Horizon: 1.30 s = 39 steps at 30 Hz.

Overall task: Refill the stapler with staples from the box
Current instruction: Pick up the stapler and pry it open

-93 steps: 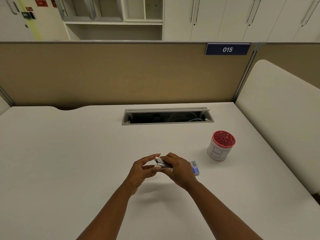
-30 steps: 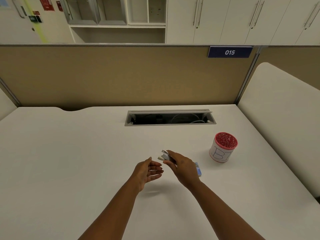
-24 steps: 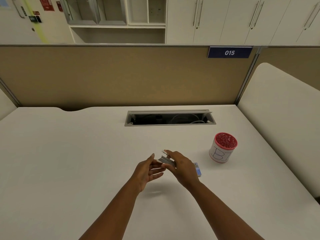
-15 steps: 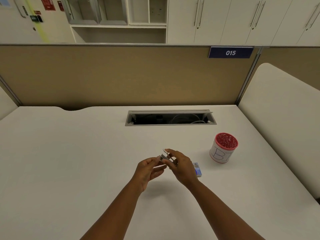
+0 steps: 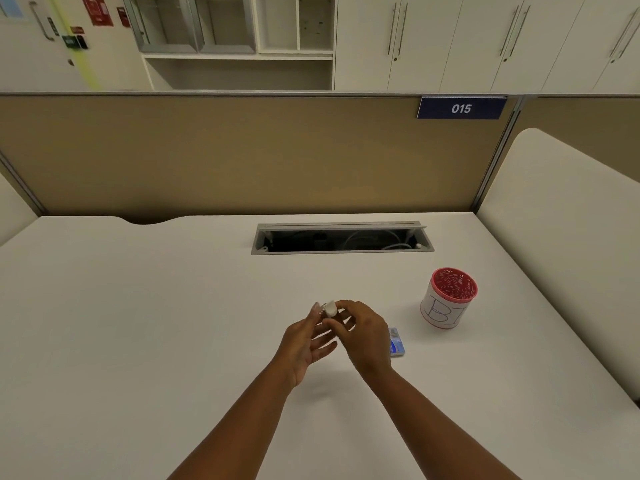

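Observation:
A small white and metal stapler (image 5: 328,309) is held above the white desk (image 5: 138,323), its front end poking out past my fingers. My right hand (image 5: 363,332) grips it from the right with thumb and fingers. My left hand (image 5: 306,339) touches its left side with the fingertips, the other fingers loosely spread. Most of the stapler is hidden by my fingers. The small blue staple box (image 5: 396,342) lies on the desk just right of my right wrist, partly hidden by it.
A red-rimmed white cup (image 5: 446,299) marked with letters stands to the right of the box. An open cable slot (image 5: 341,239) is set in the desk further back. A tan partition (image 5: 242,154) closes the far edge, and a cream panel (image 5: 571,237) the right side.
Both hands have stayed together over the same spot. My left hand closed in on the stapler from a short gap, and the stapler tipped so that its end points up and left.

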Each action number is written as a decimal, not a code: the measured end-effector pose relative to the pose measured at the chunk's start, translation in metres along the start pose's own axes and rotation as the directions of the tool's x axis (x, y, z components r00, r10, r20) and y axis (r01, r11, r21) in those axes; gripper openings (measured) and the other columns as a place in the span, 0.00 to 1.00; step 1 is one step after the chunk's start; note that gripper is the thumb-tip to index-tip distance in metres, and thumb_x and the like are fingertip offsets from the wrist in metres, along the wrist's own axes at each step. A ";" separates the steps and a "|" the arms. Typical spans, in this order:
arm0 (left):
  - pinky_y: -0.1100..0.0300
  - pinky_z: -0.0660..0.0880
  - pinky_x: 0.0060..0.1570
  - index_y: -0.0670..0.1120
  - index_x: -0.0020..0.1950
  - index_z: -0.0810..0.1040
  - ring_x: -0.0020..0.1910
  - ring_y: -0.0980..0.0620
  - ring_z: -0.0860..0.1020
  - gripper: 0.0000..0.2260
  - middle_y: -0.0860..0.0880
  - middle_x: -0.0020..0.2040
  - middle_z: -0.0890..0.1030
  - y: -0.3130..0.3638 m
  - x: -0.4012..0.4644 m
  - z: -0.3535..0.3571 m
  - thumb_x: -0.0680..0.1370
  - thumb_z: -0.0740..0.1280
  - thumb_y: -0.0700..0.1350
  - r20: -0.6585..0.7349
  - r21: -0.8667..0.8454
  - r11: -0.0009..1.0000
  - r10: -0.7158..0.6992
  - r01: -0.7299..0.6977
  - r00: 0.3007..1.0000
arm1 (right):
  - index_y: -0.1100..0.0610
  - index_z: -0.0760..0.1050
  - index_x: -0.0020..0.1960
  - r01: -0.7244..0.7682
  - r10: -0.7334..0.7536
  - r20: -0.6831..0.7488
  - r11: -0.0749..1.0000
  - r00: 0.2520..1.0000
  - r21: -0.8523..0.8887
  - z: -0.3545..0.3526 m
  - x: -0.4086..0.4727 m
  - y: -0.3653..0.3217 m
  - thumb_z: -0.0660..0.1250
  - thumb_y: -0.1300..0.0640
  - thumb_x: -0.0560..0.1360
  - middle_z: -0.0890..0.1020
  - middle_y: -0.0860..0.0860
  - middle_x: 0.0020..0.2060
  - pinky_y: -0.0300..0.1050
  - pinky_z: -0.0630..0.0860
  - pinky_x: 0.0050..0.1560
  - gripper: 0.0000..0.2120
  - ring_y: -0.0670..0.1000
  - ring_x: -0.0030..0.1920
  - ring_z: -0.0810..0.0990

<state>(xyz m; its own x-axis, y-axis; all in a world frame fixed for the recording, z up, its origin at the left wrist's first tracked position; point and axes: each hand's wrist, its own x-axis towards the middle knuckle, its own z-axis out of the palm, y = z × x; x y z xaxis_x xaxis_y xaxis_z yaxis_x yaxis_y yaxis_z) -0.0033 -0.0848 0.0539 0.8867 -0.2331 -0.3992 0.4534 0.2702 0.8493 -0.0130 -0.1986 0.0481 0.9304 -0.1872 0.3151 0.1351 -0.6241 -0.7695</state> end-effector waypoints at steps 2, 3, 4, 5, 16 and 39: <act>0.55 0.78 0.54 0.48 0.50 0.80 0.54 0.47 0.81 0.14 0.47 0.51 0.84 0.000 -0.002 0.004 0.77 0.60 0.54 0.023 0.017 1.000 0.002 -0.002 1.000 | 0.55 0.79 0.49 0.024 -0.025 -0.043 0.999 0.999 -0.032 0.000 -0.001 0.000 0.71 0.56 0.69 0.84 0.52 0.40 0.40 0.75 0.38 0.10 0.49 0.38 0.79; 0.55 0.78 0.55 0.48 0.50 0.81 0.54 0.47 0.81 0.13 0.47 0.52 0.84 -0.001 -0.002 0.005 0.77 0.62 0.54 0.027 0.032 0.999 0.008 -0.009 1.000 | 0.55 0.79 0.49 0.034 -0.036 -0.054 0.998 0.998 -0.047 0.001 -0.001 0.000 0.71 0.57 0.69 0.83 0.53 0.40 0.42 0.76 0.38 0.09 0.50 0.38 0.80; 0.55 0.77 0.55 0.47 0.51 0.81 0.55 0.47 0.81 0.12 0.46 0.53 0.83 -0.001 -0.001 0.006 0.77 0.62 0.52 0.026 0.042 0.999 0.017 -0.018 1.000 | 0.55 0.79 0.49 0.047 -0.051 -0.054 0.997 0.997 -0.063 0.001 -0.001 -0.001 0.70 0.58 0.70 0.83 0.54 0.39 0.45 0.77 0.38 0.08 0.51 0.37 0.80; 0.55 0.77 0.55 0.47 0.51 0.80 0.55 0.47 0.81 0.11 0.45 0.53 0.83 -0.001 -0.001 0.008 0.77 0.63 0.50 0.020 0.043 0.999 0.022 -0.023 1.000 | 0.56 0.79 0.48 0.064 -0.068 -0.048 0.995 0.996 -0.081 0.001 -0.001 0.000 0.69 0.59 0.71 0.83 0.55 0.38 0.46 0.77 0.38 0.06 0.52 0.37 0.79; 0.58 0.78 0.47 0.42 0.50 0.75 0.52 0.45 0.79 0.11 0.41 0.53 0.80 -0.001 0.007 -0.001 0.81 0.56 0.47 -0.099 0.070 0.997 0.018 -0.011 0.995 | 0.58 0.79 0.51 -0.079 0.068 0.063 0.980 0.996 0.182 0.001 0.006 -0.009 0.68 0.67 0.70 0.84 0.53 0.40 0.26 0.76 0.39 0.12 0.39 0.34 0.79; 0.53 0.78 0.51 0.40 0.47 0.79 0.47 0.43 0.81 0.24 0.40 0.47 0.82 0.006 0.014 0.022 0.81 0.48 0.53 -0.369 0.491 0.863 0.333 -0.122 0.868 | 0.61 0.72 0.54 -0.136 0.124 0.140 0.987 0.982 0.081 0.011 0.021 -0.019 0.55 0.51 0.78 0.82 0.58 0.44 0.40 0.71 0.42 0.14 0.50 0.40 0.77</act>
<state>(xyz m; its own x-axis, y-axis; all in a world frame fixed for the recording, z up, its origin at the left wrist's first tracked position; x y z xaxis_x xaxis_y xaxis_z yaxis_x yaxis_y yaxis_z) 0.0098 -0.1071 0.0608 0.9538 0.2320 -0.1912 0.2384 -0.1967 0.9510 0.0072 -0.1821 0.0634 0.9784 -0.1554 0.1364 0.0341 -0.5296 -0.8475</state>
